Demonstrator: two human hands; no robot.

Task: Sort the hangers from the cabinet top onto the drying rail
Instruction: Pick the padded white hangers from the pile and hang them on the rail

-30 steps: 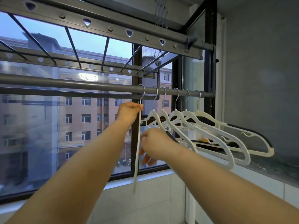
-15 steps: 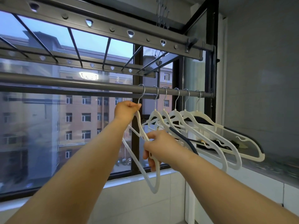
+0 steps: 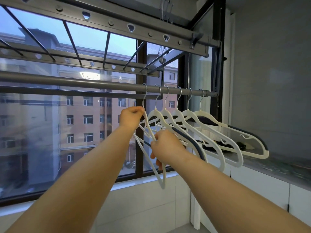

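The left forearm (image 3: 80,179) and the right forearm (image 3: 227,187) are bare along all their visible length, down to the wrists. The left hand (image 3: 132,117) and the right hand (image 3: 166,147) are bare too, seen mostly from the back, with rounded knuckles. The wide lens makes both arms look thick at the bottom edge and slim at the wrists.

From my end the light is dim and cool, mostly coming in through the window (image 3: 67,132) on the far left, under a pale blue sky. One bright patch of glare (image 3: 90,75) sits in the glass. The wall (image 3: 269,81) on the right is flat grey, evenly lit. The drying rail (image 3: 84,83) bows with wide-angle distortion, and the near forearms (image 3: 80,190) look soft.
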